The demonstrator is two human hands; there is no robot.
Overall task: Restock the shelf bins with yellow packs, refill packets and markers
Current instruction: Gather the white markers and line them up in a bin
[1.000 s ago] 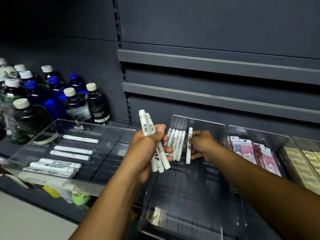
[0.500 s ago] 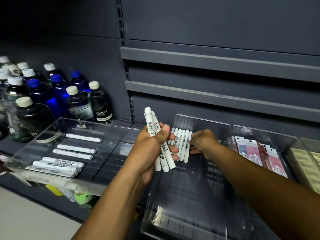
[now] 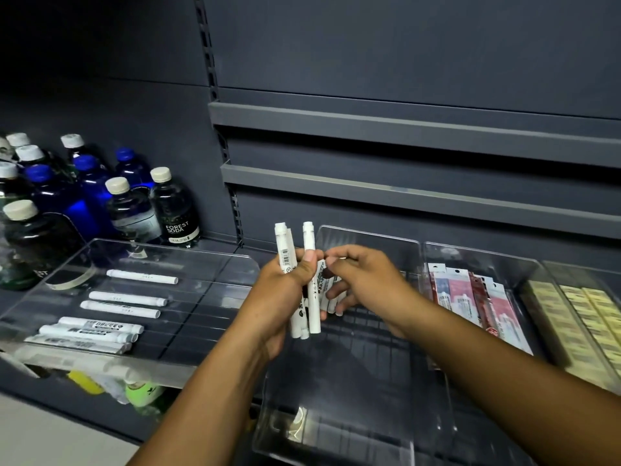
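Now L hand fingers clamped on markers, R hand fingers pinching one

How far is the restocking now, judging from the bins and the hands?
Looks done: yellow packs and refill packets sit on the right. In hand: the left hand grips a bundle of markers; the right hand reaches to it. Left: the middle bin has much free room.

Our right hand hides most of the loose white plastic markers in the clear plastic middle bin, and we cannot tell whether its fingertips pinch the white marker bundle in our left hand. The pale yellow flat packs at far right are blurred and cut by the frame edge.
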